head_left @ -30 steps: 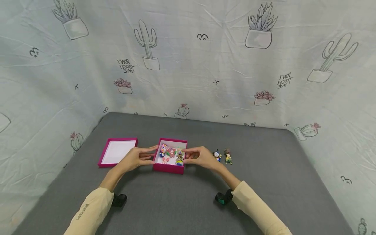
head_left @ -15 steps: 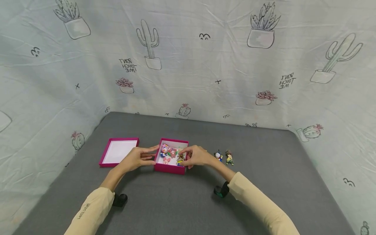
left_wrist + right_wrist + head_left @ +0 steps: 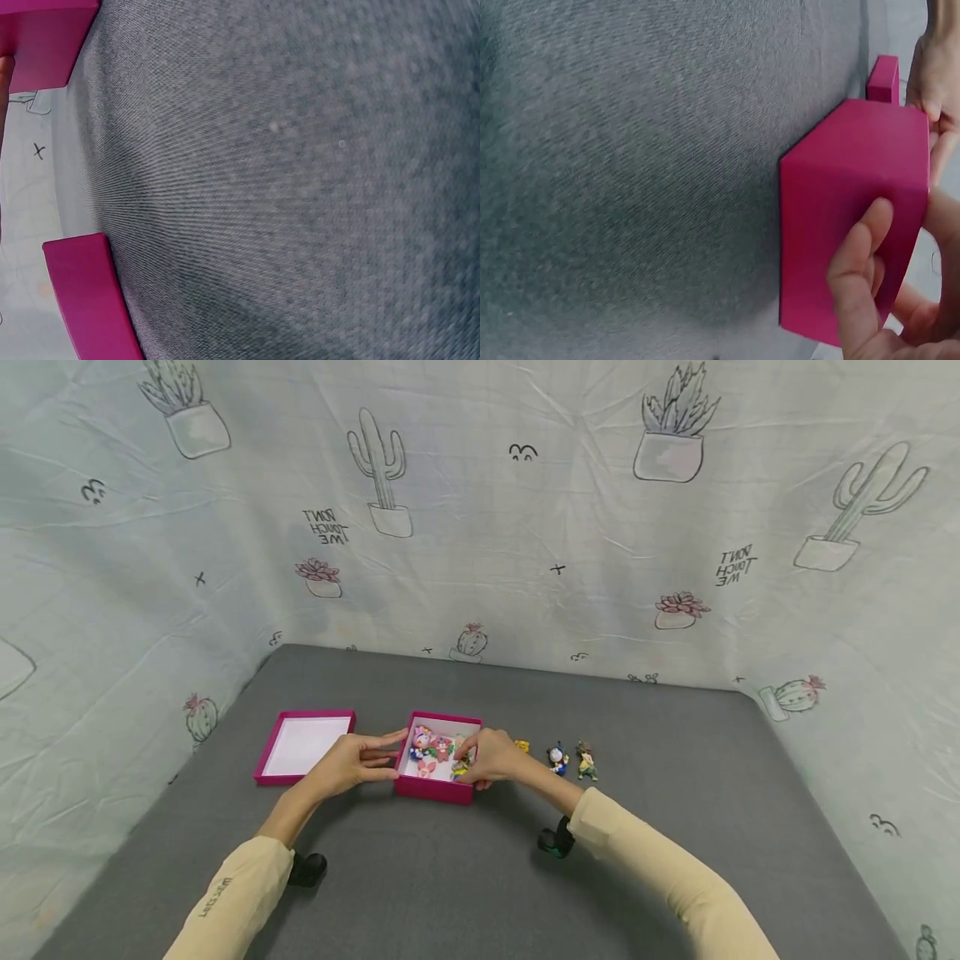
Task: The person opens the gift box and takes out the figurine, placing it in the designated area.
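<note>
In the head view, a magenta box [image 3: 433,789] with a white inside stands mid-table, holding several small figurines. Among them are a pink-and-blue figurine [image 3: 422,740], a pink bear-like figurine [image 3: 442,749] and a pale pink figurine [image 3: 426,767]. My left hand [image 3: 347,768] touches the box's left side, its fingers extended. My right hand [image 3: 491,756] reaches over the right rim, thumb and index finger around a yellow-green figurine [image 3: 462,767] inside, partly hidden by them. In the right wrist view, other fingers [image 3: 847,277] of this hand bend against the outer wall.
A magenta lid [image 3: 303,746], white inside up, lies left of the box. To the right lie a yellow figurine [image 3: 522,746], partly hidden by the right hand, a blue-and-white figurine [image 3: 557,758] and a green-clad figurine [image 3: 587,762]. Patterned cloth [image 3: 480,527] walls surround the grey table.
My right hand has moved left and further over the rim, now covering more of the yellow-green figurine. The yellow figurine behind the wrist shows more. The left hand stays at the box.
</note>
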Demonstrator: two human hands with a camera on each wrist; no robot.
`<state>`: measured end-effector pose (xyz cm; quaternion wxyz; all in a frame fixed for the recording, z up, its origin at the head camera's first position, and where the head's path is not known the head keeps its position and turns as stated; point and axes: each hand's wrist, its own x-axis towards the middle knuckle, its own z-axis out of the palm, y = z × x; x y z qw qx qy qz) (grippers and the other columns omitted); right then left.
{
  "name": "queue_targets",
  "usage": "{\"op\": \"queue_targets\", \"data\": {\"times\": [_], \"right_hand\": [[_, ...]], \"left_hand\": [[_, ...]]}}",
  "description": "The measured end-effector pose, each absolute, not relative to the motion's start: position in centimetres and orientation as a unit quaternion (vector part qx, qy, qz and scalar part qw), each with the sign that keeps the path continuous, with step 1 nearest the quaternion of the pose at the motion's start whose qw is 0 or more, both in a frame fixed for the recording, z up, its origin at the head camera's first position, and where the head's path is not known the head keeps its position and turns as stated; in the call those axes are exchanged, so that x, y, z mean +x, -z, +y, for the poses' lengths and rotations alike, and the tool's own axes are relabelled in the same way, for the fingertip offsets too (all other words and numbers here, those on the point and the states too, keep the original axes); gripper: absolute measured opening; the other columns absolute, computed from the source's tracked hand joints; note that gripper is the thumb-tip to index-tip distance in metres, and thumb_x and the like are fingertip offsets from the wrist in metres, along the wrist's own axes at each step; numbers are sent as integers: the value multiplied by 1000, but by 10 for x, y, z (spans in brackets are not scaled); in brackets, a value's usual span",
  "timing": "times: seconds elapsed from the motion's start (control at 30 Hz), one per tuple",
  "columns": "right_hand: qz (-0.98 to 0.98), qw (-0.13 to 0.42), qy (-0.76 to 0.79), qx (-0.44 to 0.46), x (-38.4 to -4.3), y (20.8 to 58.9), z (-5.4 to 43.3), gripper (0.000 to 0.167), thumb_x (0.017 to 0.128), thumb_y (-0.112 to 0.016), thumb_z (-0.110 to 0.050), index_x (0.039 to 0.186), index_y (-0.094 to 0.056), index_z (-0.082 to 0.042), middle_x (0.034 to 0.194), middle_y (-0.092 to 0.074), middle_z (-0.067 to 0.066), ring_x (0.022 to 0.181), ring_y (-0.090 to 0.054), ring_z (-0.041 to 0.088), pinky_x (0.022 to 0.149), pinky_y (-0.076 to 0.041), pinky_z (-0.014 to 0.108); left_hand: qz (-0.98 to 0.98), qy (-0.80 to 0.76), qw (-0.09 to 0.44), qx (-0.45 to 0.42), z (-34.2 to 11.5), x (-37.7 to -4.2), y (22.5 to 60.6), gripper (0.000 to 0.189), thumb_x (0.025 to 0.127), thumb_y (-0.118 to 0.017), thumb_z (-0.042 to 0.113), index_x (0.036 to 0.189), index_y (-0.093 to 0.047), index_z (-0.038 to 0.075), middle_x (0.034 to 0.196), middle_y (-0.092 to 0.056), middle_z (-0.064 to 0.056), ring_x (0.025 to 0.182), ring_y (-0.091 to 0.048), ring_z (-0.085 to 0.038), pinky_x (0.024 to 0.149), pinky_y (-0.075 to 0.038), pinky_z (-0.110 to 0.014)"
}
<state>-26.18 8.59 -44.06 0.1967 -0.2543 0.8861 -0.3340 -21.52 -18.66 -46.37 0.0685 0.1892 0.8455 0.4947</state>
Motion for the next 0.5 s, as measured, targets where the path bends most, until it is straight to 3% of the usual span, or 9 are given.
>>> {"op": "queue_targets", "data": {"times": [0.2, 0.5], "right_hand": [[912, 183, 293, -220, -256, 434, 78, 30, 74, -82, -10, 100, -69, -2, 51, -60, 2, 40, -57, 9, 48, -57, 30], [923, 154, 258, -241, -251, 429, 74, 14, 75, -80, -8, 77, -67, -2, 52, -59, 0, 40, -56, 9, 40, -50, 20]], "left_hand": [[846, -493, 71, 189, -185, -216, 460, 67, 78, -78, 13, 139, -49, 4, 143, -43, -20, 116, -58, -33, 90, -52, -32], [849, -489, 68, 191, -185, -215, 460, 67, 78, -77, 15, 138, -50, 4, 141, -44, -21, 115, -59, -33, 88, -53, -32]]}}
